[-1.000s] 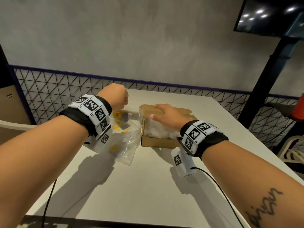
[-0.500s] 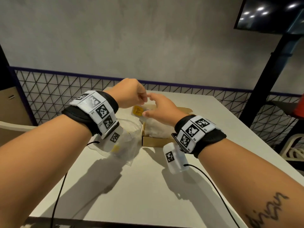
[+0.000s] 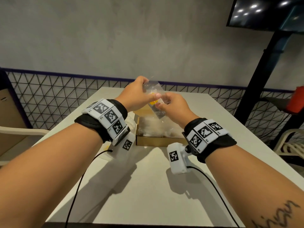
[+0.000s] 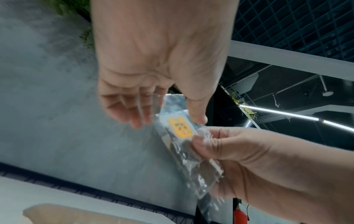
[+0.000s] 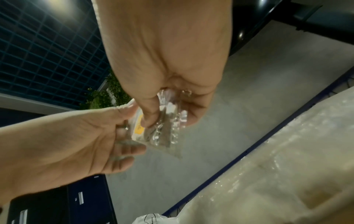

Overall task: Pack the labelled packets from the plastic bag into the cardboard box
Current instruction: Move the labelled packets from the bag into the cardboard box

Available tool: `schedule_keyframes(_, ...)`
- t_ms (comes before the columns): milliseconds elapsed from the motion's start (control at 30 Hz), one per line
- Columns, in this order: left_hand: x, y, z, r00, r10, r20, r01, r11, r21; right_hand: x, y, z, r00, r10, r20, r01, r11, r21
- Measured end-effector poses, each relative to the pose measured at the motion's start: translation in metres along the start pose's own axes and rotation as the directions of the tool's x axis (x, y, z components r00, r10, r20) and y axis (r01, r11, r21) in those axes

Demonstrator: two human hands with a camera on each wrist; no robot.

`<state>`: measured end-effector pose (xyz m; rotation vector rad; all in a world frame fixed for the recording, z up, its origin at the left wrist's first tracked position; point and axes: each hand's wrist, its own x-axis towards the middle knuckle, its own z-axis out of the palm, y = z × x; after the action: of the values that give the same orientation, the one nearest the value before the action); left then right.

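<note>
Both hands hold one clear packet (image 3: 155, 97) with a yellow label (image 4: 180, 127) up in the air above the open cardboard box (image 3: 158, 141). My left hand (image 3: 139, 94) pinches the packet's upper end between thumb and fingers (image 4: 197, 119). My right hand (image 3: 171, 106) pinches its lower part, thumb (image 4: 201, 140) just below the label. The same packet (image 5: 159, 130) shows crumpled in the right wrist view. The box holds white stuffing (image 3: 156, 129). The plastic bag (image 3: 130, 124) lies left of the box, mostly hidden behind my left wrist.
The white table (image 3: 148, 186) carries the box near its middle. A chair (image 3: 21, 132) stands at the left and stacked chairs (image 3: 292, 145) at the right. A dark post (image 3: 264, 68) rises at the back right. Cables (image 3: 79, 186) trail from both wrists.
My left hand lifted a packet out of the bag and up over the box. The right hand left the box and took hold of the packet's lower end.
</note>
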<state>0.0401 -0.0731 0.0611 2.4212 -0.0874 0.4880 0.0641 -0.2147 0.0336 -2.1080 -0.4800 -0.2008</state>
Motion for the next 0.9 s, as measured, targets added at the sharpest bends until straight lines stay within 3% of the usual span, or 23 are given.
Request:
schedule_keyframes(167,0.004,-0.007,0.017,0.985,-0.162,0.054,0.169,0.972,-0.163,-0.003,0.011,-0.005,1.000,-0.003,-0.007,0.004,0.996,0.092)
schedule_keyframes(267,0.007,-0.006,0.022,0.995,-0.103,0.017,0.104,0.947,-0.305,-0.005,0.017,-0.008,0.999,-0.017,0.052,0.013,0.997,0.077)
schedule_keyframes(367,0.010,-0.004,0.022,0.997,-0.065,-0.032,0.054,0.963,-0.264,-0.003,0.023,-0.012,0.994,0.011,0.113,-0.018,0.998,0.060)
schedule_keyframes(500,0.014,-0.006,0.023,0.996,-0.046,-0.077,0.029,0.977,-0.212,-0.001,0.031,-0.019,0.993,0.027,0.119,-0.033,0.998,0.051)
schedule_keyframes(633,0.015,-0.004,0.030,0.995,-0.059,-0.083,0.032,0.952,-0.303,0.004,0.040,-0.023,0.996,0.055,0.075,-0.057,0.998,0.023)
schedule_keyframes(767,0.016,0.002,0.040,0.992,-0.125,0.002,0.113,0.892,-0.438,0.008,0.043,-0.028,0.998,0.058,0.007,-0.059,0.987,0.146)
schedule_keyframes(900,0.018,0.003,0.046,0.994,-0.080,0.071,0.102,0.908,-0.407,0.009,0.047,-0.030,0.998,0.051,0.023,-0.055,0.979,0.197)
